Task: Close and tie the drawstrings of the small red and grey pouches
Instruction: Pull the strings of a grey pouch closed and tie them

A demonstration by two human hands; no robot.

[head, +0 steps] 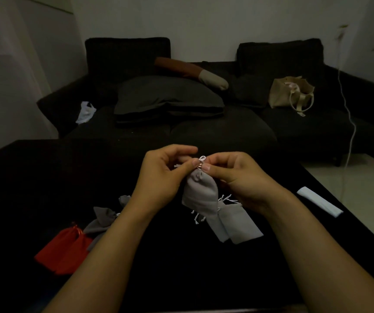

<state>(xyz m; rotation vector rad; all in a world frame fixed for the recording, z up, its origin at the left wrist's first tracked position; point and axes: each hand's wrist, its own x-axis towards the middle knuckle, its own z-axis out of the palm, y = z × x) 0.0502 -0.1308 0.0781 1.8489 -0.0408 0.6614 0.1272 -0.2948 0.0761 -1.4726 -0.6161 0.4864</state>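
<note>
Right now I hold a grey pouch up over the dark tabletop, its neck gathered shut. My left hand and right hand each pinch the white drawstring at the top, thumbs close together, so the little loop stays put while I knot it. Near right of it lie flat grey pouches, untied I think; at near left sit the red pouches and bunched grey ones.

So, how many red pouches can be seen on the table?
2, overlapping at the table's near-left: one red pouch and a second red pouch; more may hide beneath.
</note>
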